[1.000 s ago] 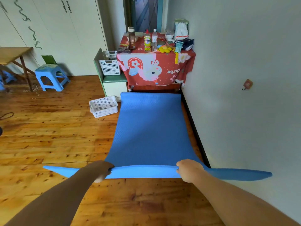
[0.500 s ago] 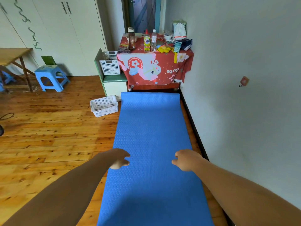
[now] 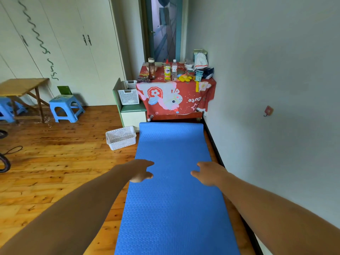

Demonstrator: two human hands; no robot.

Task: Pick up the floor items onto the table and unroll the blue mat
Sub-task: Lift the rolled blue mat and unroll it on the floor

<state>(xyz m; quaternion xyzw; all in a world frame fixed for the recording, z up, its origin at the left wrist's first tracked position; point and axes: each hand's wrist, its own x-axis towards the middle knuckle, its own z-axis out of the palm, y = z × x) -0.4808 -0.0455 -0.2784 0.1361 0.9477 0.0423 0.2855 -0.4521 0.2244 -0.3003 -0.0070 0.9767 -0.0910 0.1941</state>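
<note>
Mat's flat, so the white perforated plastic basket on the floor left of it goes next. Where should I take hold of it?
Probably the rim of the white perforated plastic basket, from above: it sits upright, open top up, seemingly empty, so its near long edge can be hooked over. The left hand is closer.

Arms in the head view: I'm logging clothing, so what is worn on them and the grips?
Nothing visible. The left arm and right arm are bare to the frame edge: no sleeves, watch or bands. The left grip and right grip show no gloves or rings.
</note>
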